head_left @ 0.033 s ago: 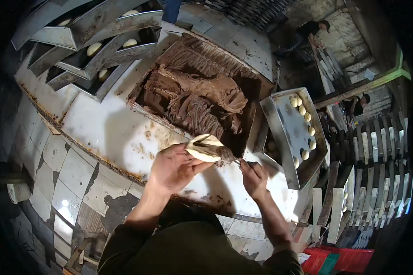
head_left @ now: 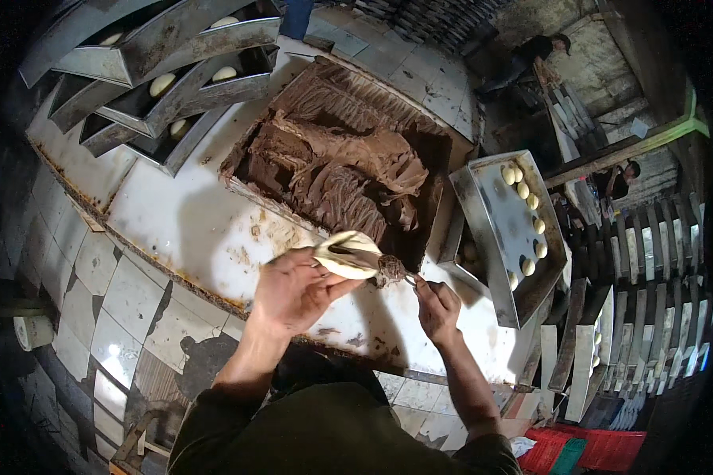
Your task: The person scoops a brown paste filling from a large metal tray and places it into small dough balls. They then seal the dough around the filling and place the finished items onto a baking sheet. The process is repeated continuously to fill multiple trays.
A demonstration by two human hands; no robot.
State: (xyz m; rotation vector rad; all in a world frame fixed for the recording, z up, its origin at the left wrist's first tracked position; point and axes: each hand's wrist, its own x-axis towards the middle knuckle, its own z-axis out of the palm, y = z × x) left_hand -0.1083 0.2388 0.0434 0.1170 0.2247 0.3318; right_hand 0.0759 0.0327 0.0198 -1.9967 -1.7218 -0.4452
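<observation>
While filling tub sits behind, tray flanks dough.

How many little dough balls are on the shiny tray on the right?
7 show on the metal tray: two touching at the top, then a line going down its right side. More may be hidden.

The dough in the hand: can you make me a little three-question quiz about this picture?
1. True or false: the left hand holds a pale piece of dough.
2. The brown filling sits in: A) a round bowl B) a big rectangular tray C) a bag.
3. What does the right hand hold?

Key: 1 true; 2 B; 3 a thin tool tipped with brown filling.
</observation>
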